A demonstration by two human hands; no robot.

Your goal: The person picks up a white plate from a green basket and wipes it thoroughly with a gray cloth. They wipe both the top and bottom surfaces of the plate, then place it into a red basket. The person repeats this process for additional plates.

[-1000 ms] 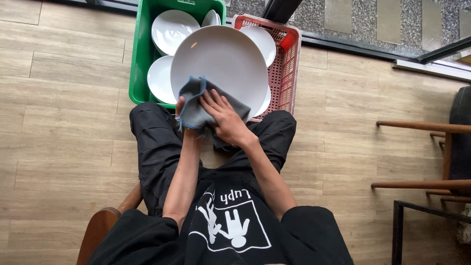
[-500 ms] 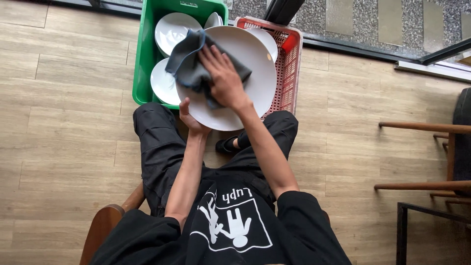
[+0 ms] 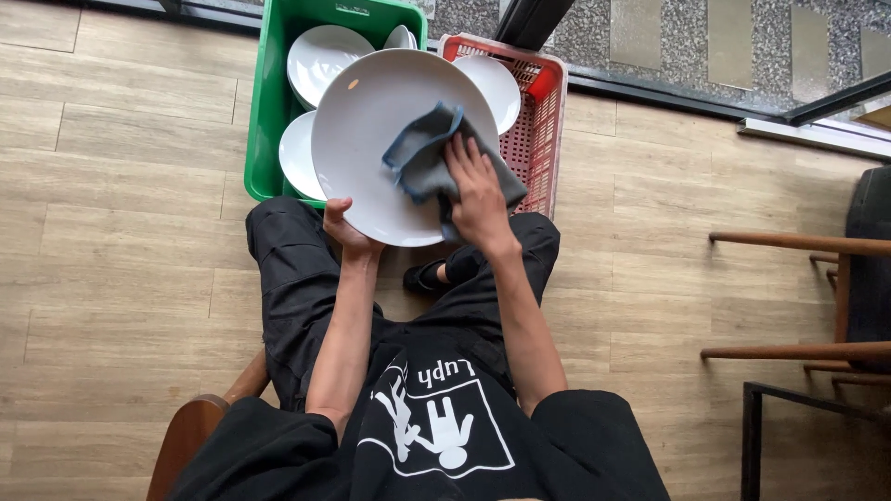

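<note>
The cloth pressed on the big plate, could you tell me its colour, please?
The cloth is grey with a blue edge, clearest in the head view.

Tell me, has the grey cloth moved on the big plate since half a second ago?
Yes. The grey cloth under the right hand went from the plate's upper-left side, beside the green crate, toward the red crate.

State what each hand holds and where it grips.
Left hand grips the large round white plate at its lower rim; right hand presses a crumpled grey cloth onto it.
</note>
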